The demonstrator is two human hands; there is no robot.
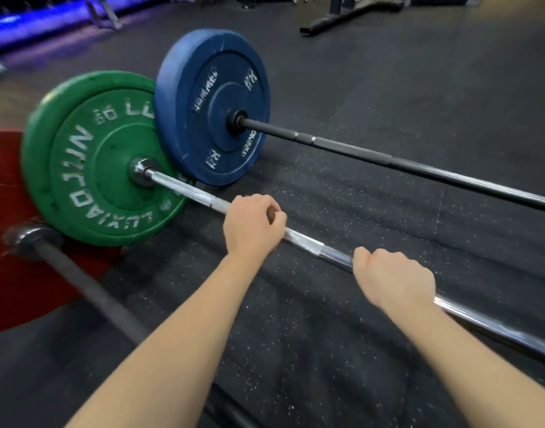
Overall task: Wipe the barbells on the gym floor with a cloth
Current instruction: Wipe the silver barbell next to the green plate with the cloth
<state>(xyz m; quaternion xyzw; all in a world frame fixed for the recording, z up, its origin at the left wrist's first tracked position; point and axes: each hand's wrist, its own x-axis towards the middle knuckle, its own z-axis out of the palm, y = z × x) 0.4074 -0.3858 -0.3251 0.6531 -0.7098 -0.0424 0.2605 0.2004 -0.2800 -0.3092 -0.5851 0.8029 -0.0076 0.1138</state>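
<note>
Three barbells lie side by side on the dark rubber floor. The middle one has a chrome bar and a green plate. My left hand grips that chrome bar a short way from the green plate, fingers curled over it. My right hand grips the same bar further right. The far barbell has a black bar and a blue plate. The near barbell has a dark bar and a red plate. No cloth is in view.
A black rack base stands at the back right. A rack lit in blue runs along the back left. Speckled rubber floor lies between the chrome and black bars.
</note>
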